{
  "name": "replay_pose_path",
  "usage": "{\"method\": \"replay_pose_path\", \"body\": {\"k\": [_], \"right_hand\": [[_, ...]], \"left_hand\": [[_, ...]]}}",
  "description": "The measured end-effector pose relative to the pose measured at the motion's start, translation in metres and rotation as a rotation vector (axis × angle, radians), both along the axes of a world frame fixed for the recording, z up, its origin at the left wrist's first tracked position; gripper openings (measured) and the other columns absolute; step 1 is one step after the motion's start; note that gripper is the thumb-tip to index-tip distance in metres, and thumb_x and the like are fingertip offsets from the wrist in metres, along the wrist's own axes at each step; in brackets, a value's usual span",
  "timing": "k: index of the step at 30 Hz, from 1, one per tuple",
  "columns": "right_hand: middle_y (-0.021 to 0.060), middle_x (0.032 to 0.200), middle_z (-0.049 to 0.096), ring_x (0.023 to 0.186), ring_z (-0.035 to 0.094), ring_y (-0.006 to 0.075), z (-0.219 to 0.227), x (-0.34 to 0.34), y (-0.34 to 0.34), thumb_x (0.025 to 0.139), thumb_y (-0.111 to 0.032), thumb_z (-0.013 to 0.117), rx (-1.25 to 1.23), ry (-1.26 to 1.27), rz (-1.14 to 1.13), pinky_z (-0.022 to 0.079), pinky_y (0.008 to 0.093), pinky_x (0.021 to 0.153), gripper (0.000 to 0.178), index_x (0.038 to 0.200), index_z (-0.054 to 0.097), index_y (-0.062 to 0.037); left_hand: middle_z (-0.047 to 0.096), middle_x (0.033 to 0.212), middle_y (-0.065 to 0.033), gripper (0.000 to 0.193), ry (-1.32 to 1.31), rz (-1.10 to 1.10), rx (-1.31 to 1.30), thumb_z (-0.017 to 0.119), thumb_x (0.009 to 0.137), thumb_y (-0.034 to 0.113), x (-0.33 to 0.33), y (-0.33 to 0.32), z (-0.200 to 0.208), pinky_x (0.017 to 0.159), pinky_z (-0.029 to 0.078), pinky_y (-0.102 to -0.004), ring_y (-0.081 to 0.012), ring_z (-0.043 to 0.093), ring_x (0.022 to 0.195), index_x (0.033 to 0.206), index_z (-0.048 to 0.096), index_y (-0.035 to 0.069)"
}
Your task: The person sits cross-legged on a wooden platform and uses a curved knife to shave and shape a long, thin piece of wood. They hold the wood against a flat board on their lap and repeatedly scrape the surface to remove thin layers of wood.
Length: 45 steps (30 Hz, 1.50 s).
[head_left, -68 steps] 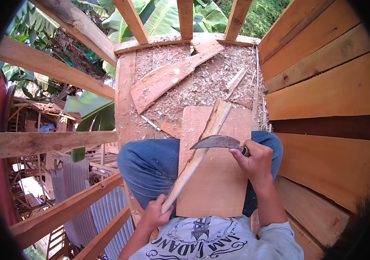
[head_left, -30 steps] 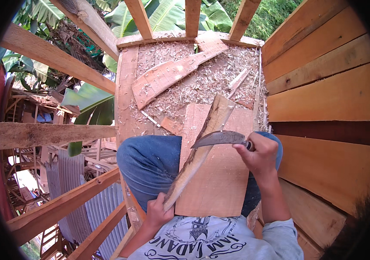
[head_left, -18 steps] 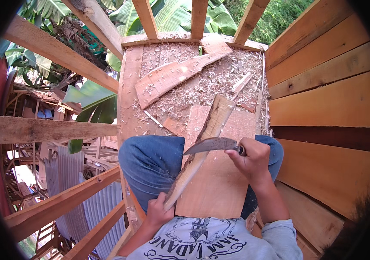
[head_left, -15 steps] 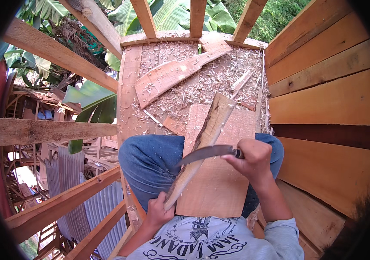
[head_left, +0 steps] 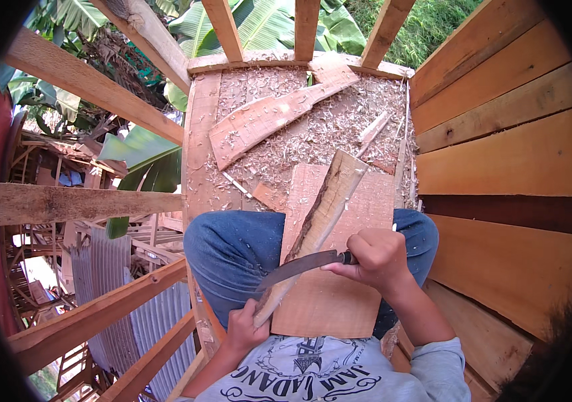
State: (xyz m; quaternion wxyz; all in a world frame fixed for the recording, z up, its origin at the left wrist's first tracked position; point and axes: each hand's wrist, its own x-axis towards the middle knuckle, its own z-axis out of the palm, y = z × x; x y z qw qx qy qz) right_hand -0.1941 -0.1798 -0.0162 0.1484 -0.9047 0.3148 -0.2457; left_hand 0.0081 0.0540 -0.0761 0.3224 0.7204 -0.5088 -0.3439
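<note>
A long piece of wood [head_left: 327, 205] with a dark bark edge slants across my lap, its near end gripped by my left hand [head_left: 244, 325]. My right hand [head_left: 374, 260] is closed round the handle of a large curved knife [head_left: 303, 263]. The blade lies across the lower part of the wood and points left, a short way above my left hand. Beneath the wood, a flat rectangular board [head_left: 329, 301] rests over my lap, between my bent knees.
Wood shavings [head_left: 259, 84] litter the plank floor. A paddle-shaped board [head_left: 266, 120] and a thin offcut [head_left: 372, 132] lie ahead. Slatted rails [head_left: 78, 203] border the left and far sides, with a drop beyond on the left. A plank wall [head_left: 500, 157] stands at the right.
My right hand has drawn the knife down along the wood, toward me and slightly left. The wood's far end has shifted a little nearer. My left hand keeps its grip.
</note>
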Motion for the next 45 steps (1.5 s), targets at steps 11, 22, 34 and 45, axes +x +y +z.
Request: {"method": "replay_pose_path", "body": {"k": [11, 22, 34, 45], "right_hand": [[0.0063, 0.048, 0.043, 0.041, 0.048, 0.0226, -0.015, -0.026, -0.044, 0.066, -0.051, 0.077, 0.032, 0.009, -0.403, 0.036, 0.0325, 0.039, 0.056, 0.053, 0.042, -0.0098], [0.0074, 0.045, 0.039, 0.038, 0.044, 0.0220, -0.009, -0.002, -0.009, 0.070, -0.050, 0.075, -0.029, -0.032, -0.001, 0.035, 0.0325, 0.038, 0.058, 0.051, 0.040, -0.0074], [0.0095, 0.049, 0.045, 0.041, 0.049, 0.0224, -0.017, -0.024, -0.057, 0.072, -0.050, 0.074, 0.102, 0.021, -0.398, 0.037, 0.0312, 0.040, 0.056, 0.053, 0.043, -0.0070], [0.0078, 0.045, 0.044, 0.039, 0.049, 0.0219, -0.002, 0.002, -0.020, 0.075, -0.046, 0.073, -0.083, 0.009, 0.099, 0.037, 0.0319, 0.039, 0.053, 0.053, 0.045, -0.0066]], "left_hand": [[0.058, 0.061, -0.0201, 0.010, -0.013, 0.004, -0.005, 0.060, 0.072, 0.002, -0.005, -0.006, 0.002, 0.050, 0.049, -0.0420, -0.0394, 0.062, 0.060, 0.078, 0.052, 0.002], [0.057, 0.061, -0.0184, 0.011, -0.047, -0.028, 0.017, 0.059, 0.071, -0.001, -0.001, 0.003, -0.001, 0.051, 0.048, -0.0357, -0.0359, 0.065, 0.061, 0.079, 0.051, 0.000], [0.057, 0.061, -0.0188, 0.011, -0.054, -0.020, 0.012, 0.059, 0.072, 0.000, -0.004, -0.004, 0.003, 0.052, 0.049, -0.0385, -0.0373, 0.064, 0.061, 0.080, 0.052, 0.000], [0.056, 0.060, -0.0184, 0.011, -0.016, 0.010, 0.055, 0.058, 0.070, -0.001, 0.000, 0.000, 0.001, 0.051, 0.048, -0.0370, -0.0350, 0.063, 0.059, 0.076, 0.049, 0.002]]}}
